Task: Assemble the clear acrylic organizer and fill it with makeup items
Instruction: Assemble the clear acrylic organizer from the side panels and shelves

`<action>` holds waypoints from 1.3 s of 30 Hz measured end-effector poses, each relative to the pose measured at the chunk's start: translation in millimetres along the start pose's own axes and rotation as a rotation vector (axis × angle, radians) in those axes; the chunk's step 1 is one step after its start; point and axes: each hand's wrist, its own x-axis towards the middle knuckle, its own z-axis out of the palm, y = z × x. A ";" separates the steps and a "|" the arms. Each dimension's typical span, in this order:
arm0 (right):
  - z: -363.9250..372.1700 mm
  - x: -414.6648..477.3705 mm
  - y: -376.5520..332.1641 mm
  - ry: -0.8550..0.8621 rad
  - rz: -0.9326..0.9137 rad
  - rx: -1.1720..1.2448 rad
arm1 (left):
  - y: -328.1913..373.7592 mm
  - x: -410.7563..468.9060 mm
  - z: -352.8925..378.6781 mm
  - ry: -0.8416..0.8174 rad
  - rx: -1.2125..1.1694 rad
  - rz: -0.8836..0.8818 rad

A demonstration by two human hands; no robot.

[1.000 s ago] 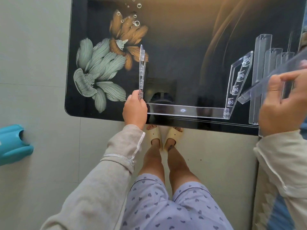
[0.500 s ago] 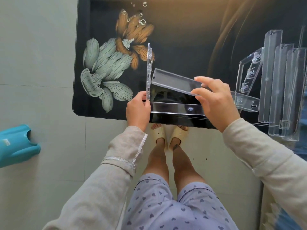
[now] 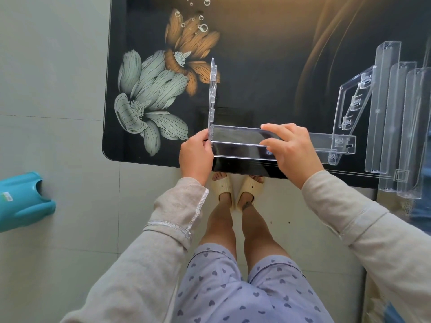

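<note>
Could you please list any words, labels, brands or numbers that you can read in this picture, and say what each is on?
No text can be read.
Sticker on the teal plastic object: too small and blurred to read.
Clear acrylic panels and table: no readable lettering.

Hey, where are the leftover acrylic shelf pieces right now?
In the head view, the acrylic shelf pieces sit at the right edge of the black table, just right of the tilted side panel.

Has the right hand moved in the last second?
Yes. The right hand carried a clear panel leftward from the spare panels toward the upright side panel.
</note>
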 end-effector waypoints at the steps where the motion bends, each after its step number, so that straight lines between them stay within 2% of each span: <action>1: 0.4 1.2 -0.1 0.000 0.005 0.002 | 0.1 -0.8 0.5 -0.001 -0.006 0.001; 16: 6.1 6.6 -1.0 -0.145 0.078 -0.037 | 3.6 0.1 3.4 0.034 -0.012 -0.046; 25: 4.7 3.4 -4.4 -0.093 0.111 -0.062 | 15.4 16.5 11.1 0.051 0.202 -0.095; 29: -6.2 -11.0 -7.0 0.073 0.263 0.069 | 15.7 12.2 13.1 0.059 0.190 -0.077; 32: -19.8 -35.8 3.9 0.240 0.512 0.241 | 21.1 0.6 14.1 0.234 0.123 0.063; 34: -26.8 -52.8 15.5 0.343 0.653 0.290 | 29.3 -8.1 16.5 0.355 0.164 0.268; 35: -29.9 -60.5 22.4 0.385 0.718 0.305 | 35.3 -12.4 21.1 0.362 0.194 0.379; 37: -33.3 -72.2 35.6 0.423 0.852 0.348 | 49.5 -19.5 35.7 0.268 0.217 0.553; 39: -33.6 -78.5 47.2 0.366 0.999 0.432 | 66.5 -25.4 54.3 0.101 0.222 0.648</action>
